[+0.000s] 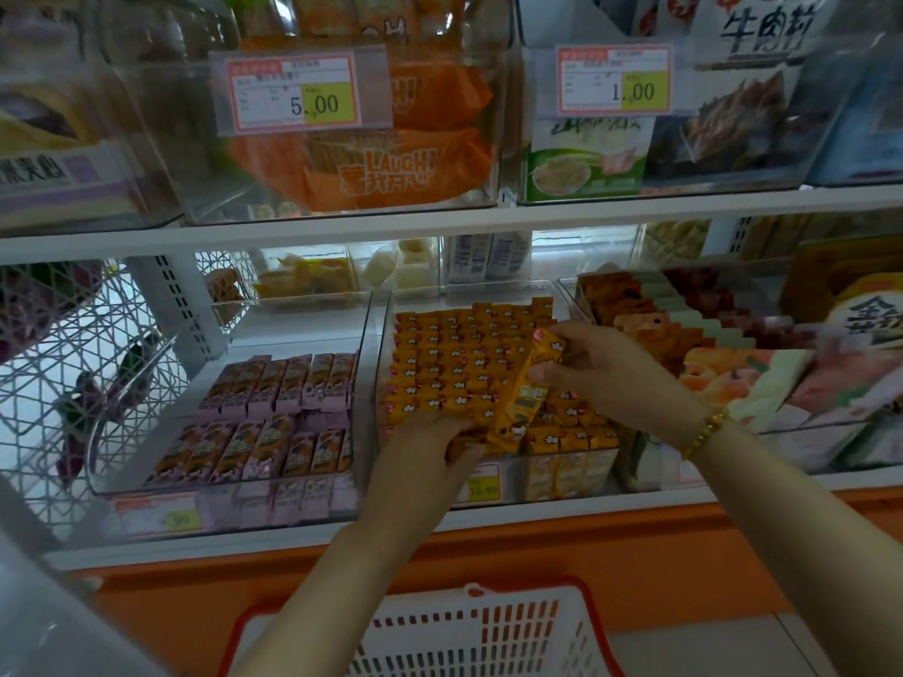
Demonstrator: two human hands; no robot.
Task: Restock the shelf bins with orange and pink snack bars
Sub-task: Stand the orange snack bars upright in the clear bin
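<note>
Basket (470, 591); left hand (424, 434), right hand (611, 368) grip orange bar (524, 400).

Upper shelf: orange bags (391, 173) printed LAUGH behind a price tag (293, 90) reading 5.00. To their right, a green-and-white packet (581, 163) under a second tag (615, 80) reading 1.00. Far left: white wire rack (97, 364). Lower right: peach-printed packets (733, 378). Bottom edge: white slotted basket (464, 637), red rim.

Both my bare forearms reach up toward the orange bar bin (386, 334). My left hand (430, 437) lies palm down at its front edge, fingers curled; I cannot tell whether they grip. My right hand (601, 368), a beaded bracelet (706, 432) at the wrist, is over the bin's right side, pinching one orange bar (525, 398).
</note>
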